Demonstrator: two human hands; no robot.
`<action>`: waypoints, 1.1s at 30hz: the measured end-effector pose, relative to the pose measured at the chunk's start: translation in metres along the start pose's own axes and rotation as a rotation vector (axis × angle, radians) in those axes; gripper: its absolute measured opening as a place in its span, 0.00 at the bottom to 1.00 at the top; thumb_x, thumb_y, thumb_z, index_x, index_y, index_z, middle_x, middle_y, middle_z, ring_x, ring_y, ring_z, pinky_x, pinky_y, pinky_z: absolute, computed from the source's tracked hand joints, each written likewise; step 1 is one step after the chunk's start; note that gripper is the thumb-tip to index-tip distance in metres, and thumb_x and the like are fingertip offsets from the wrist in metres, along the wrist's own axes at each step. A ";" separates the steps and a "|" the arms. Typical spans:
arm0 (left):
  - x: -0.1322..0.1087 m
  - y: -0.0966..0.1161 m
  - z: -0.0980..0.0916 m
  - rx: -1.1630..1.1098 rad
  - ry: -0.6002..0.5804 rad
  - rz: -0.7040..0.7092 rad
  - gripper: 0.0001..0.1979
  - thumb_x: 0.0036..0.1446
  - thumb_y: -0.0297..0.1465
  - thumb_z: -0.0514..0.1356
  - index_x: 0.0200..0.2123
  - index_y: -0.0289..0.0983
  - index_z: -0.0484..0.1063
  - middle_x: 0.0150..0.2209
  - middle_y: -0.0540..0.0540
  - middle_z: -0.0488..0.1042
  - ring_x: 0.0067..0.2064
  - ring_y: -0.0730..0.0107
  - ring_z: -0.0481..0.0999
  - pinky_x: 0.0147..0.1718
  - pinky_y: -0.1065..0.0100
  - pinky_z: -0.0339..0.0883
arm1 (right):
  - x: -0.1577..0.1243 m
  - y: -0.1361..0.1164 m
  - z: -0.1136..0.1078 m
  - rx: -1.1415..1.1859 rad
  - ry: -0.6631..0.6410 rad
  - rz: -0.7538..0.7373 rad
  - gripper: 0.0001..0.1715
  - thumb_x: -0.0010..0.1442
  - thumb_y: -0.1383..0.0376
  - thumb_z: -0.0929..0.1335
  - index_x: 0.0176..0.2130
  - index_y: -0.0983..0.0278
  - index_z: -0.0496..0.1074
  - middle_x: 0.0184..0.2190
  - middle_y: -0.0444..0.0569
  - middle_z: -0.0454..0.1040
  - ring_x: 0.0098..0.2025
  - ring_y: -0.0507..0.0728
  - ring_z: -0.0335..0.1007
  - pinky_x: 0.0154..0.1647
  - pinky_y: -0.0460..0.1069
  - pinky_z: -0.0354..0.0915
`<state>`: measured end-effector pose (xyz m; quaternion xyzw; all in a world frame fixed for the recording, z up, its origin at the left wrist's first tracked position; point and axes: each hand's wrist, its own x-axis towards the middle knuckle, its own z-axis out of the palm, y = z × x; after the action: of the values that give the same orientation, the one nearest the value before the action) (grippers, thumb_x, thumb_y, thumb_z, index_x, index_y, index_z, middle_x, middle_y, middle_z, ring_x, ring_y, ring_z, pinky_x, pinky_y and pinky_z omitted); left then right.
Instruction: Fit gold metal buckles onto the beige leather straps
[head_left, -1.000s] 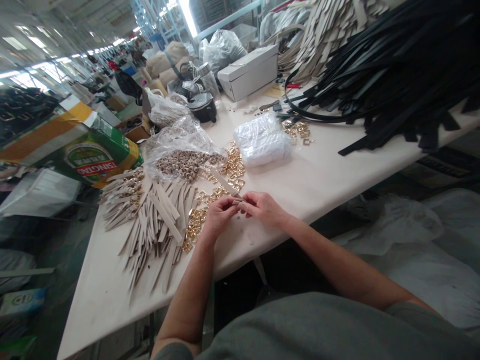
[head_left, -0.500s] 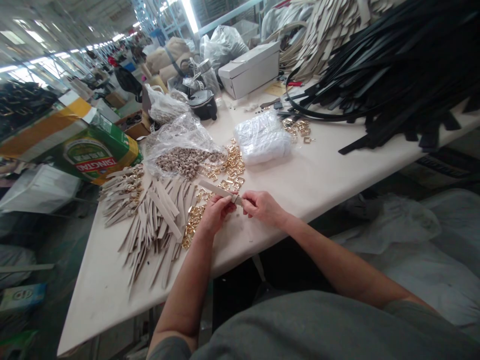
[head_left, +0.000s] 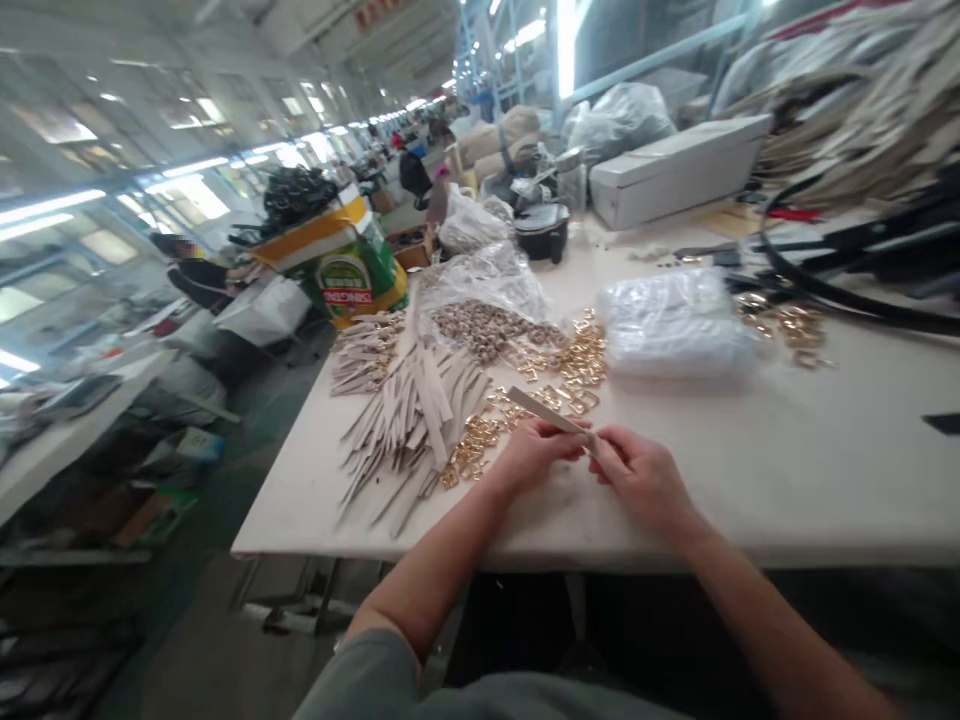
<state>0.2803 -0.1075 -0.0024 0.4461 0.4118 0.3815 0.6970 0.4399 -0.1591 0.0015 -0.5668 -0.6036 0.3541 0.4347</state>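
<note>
A beige strap [head_left: 546,409] slants up to the left out of my two hands, over the front part of the table. My left hand [head_left: 541,448] is closed on it near its lower end. Right beside it, my right hand [head_left: 637,472] pinches the same end, and the fingertips almost touch. Whether a loop or buckle sits between the fingers is too blurred to tell. Gold buckles [head_left: 469,450] lie scattered just left of and behind my hands. Farther left, a pile of beige straps [head_left: 420,415] is spread on the table.
Small beige loops [head_left: 480,330] spill from a plastic bag behind the straps. A wrapped white packet [head_left: 675,325], a white box [head_left: 679,170] and a black pot [head_left: 541,230] stand farther back. Black straps [head_left: 885,240] lie at right. A person [head_left: 199,275] is at far left.
The head view has swung left, so the table and my hands appear farther right. Both hands still hold the strap, now with less of its lower end showing between them.
</note>
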 end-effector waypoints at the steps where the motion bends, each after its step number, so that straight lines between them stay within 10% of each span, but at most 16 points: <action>1: 0.002 -0.002 0.001 0.013 -0.022 0.010 0.25 0.34 0.44 0.76 0.36 0.36 0.83 0.29 0.45 0.79 0.27 0.71 0.73 0.30 0.66 0.68 | 0.001 0.003 -0.001 0.000 -0.009 -0.011 0.16 0.62 0.56 0.63 0.28 0.60 0.72 0.20 0.44 0.75 0.22 0.54 0.72 0.26 0.47 0.67; 12: -0.012 0.019 -0.017 0.150 0.123 0.234 0.16 0.38 0.46 0.75 0.28 0.43 0.83 0.27 0.42 0.80 0.25 0.62 0.74 0.27 0.56 0.70 | 0.005 0.010 -0.002 0.296 -0.021 0.101 0.31 0.54 0.39 0.70 0.41 0.61 0.76 0.32 0.53 0.82 0.32 0.62 0.81 0.35 0.53 0.79; 20: -0.040 0.112 -0.163 0.131 0.801 0.338 0.18 0.43 0.41 0.73 0.29 0.35 0.74 0.24 0.50 0.74 0.23 0.78 0.70 0.25 0.74 0.67 | 0.006 0.024 0.003 0.237 0.017 0.079 0.27 0.56 0.43 0.71 0.44 0.61 0.76 0.35 0.54 0.83 0.33 0.61 0.82 0.36 0.53 0.79; 25: -0.028 0.156 -0.233 0.307 0.943 0.261 0.17 0.52 0.40 0.68 0.26 0.36 0.66 0.21 0.52 0.70 0.22 0.77 0.69 0.24 0.74 0.63 | 0.004 0.019 0.005 0.149 0.003 0.044 0.23 0.59 0.47 0.69 0.42 0.62 0.76 0.34 0.54 0.83 0.34 0.61 0.82 0.36 0.53 0.78; 33: -0.007 0.127 -0.223 0.749 0.858 0.160 0.15 0.42 0.39 0.72 0.30 0.36 0.75 0.24 0.50 0.75 0.28 0.68 0.74 0.31 0.69 0.64 | 0.002 0.018 0.005 0.132 -0.033 0.020 0.19 0.61 0.51 0.67 0.43 0.62 0.75 0.34 0.53 0.83 0.35 0.61 0.81 0.38 0.53 0.76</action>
<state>0.0529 -0.0063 0.0595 0.4976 0.7298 0.4079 0.2311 0.4422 -0.1546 -0.0164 -0.5367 -0.5805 0.4068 0.4577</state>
